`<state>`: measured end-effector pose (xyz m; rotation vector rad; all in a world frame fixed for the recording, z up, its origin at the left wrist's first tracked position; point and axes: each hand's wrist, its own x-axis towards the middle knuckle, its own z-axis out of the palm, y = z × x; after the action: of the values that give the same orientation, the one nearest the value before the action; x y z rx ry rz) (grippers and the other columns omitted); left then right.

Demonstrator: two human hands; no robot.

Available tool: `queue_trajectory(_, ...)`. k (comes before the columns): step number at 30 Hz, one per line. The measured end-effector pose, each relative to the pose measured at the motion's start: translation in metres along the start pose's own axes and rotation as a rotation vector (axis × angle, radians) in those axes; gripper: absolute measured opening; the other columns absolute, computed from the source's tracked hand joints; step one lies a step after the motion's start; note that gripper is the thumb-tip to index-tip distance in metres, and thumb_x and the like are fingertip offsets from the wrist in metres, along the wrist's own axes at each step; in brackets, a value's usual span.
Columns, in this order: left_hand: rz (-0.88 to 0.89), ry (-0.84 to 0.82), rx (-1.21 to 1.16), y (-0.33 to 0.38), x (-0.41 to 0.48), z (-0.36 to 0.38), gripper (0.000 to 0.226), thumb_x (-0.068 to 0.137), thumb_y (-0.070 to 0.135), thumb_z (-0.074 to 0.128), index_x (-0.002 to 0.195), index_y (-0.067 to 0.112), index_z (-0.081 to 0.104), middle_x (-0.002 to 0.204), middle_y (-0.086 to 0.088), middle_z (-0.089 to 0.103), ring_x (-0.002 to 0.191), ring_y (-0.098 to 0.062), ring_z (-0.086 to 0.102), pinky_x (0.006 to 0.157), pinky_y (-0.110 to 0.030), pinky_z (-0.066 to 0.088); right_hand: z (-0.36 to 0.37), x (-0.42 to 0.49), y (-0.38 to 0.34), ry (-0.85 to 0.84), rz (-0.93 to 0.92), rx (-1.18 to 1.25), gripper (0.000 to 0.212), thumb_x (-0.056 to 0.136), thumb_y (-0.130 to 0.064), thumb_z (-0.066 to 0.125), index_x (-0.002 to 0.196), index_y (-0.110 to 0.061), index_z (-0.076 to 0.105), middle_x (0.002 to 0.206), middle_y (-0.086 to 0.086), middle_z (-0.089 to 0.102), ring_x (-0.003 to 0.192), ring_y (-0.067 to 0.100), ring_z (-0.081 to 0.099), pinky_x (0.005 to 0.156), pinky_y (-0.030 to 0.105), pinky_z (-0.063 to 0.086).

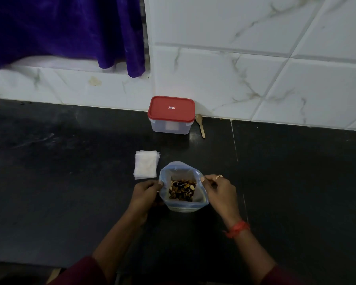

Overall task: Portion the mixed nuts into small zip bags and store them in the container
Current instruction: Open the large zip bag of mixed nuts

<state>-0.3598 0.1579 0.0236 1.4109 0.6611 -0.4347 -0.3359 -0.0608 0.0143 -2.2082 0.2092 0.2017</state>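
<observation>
A large clear zip bag (pixel 183 173) with a blue seal stands on the dark counter, its mouth spread wide. Mixed nuts (pixel 182 190) fill its bottom. My left hand (pixel 145 193) pinches the bag's left rim, and my right hand (pixel 219 190) pinches the right rim. A stack of small empty zip bags (pixel 145 166) lies flat just left of and behind the big bag. The clear container with a red lid (pixel 171 115) stands shut against the tiled wall.
A small wooden spoon (pixel 200 125) lies right of the container by the wall. The black counter (pixel 70 171) stretches to both sides. A purple cloth (pixel 70 29) hangs over the ledge at the upper left.
</observation>
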Motion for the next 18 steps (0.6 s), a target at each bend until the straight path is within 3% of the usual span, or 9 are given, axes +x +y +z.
queue_trajectory(4,-0.169,0.017,-0.212,0.011,0.006,0.007,0.013,0.101,0.018,0.051,0.104,0.012,0.061,0.111,-0.016,0.064,0.099,-0.029,0.062,0.079,-0.039,0.052,0.002,0.014,-0.003,-0.122,0.291,0.315,0.019,0.100,-0.031,0.055,0.097,-0.018,0.070,0.098,0.004,0.068,0.094,0.021,0.065,0.072,0.032,0.050)
queue_trajectory(6,-0.214,0.031,-0.241,0.015,0.010,0.006,0.013,0.102,0.018,0.050,0.102,0.011,0.061,0.109,-0.016,0.061,0.096,-0.029,0.059,0.078,-0.038,0.049,0.001,0.022,-0.004,-0.135,0.479,0.488,0.018,0.099,-0.028,0.055,0.094,-0.015,0.067,0.092,0.007,0.066,0.083,0.021,0.062,0.067,0.031,0.048)
queue_trajectory(10,-0.290,-0.041,-0.291,0.019,0.017,-0.005,0.020,0.101,0.020,0.046,0.106,0.010,0.062,0.108,-0.017,0.063,0.098,-0.030,0.058,0.082,-0.038,0.045,0.000,0.032,0.003,-0.136,0.657,0.710,0.020,0.093,-0.023,0.053,0.084,-0.011,0.066,0.070,0.004,0.056,0.062,0.015,0.050,0.053,0.027,0.040)
queue_trajectory(14,-0.290,-0.087,-0.262,0.019,0.023,-0.007,0.027,0.100,0.027,0.046,0.112,0.008,0.062,0.109,-0.018,0.062,0.093,-0.029,0.057,0.073,-0.036,0.045,0.004,0.032,0.009,-0.183,0.677,0.768,0.015,0.084,-0.025,0.053,0.077,-0.015,0.062,0.067,0.002,0.050,0.058,0.014,0.045,0.048,0.025,0.036)
queue_trajectory(18,-0.238,-0.145,-0.309,0.020,0.019,-0.011,0.030,0.098,0.032,0.054,0.117,0.010,0.064,0.112,-0.017,0.063,0.092,-0.028,0.060,0.072,-0.036,0.049,-0.002,0.028,0.010,-0.195,0.635,0.818,0.021,0.093,-0.032,0.059,0.084,-0.015,0.067,0.065,0.000,0.053,0.058,0.012,0.046,0.055,0.027,0.040)
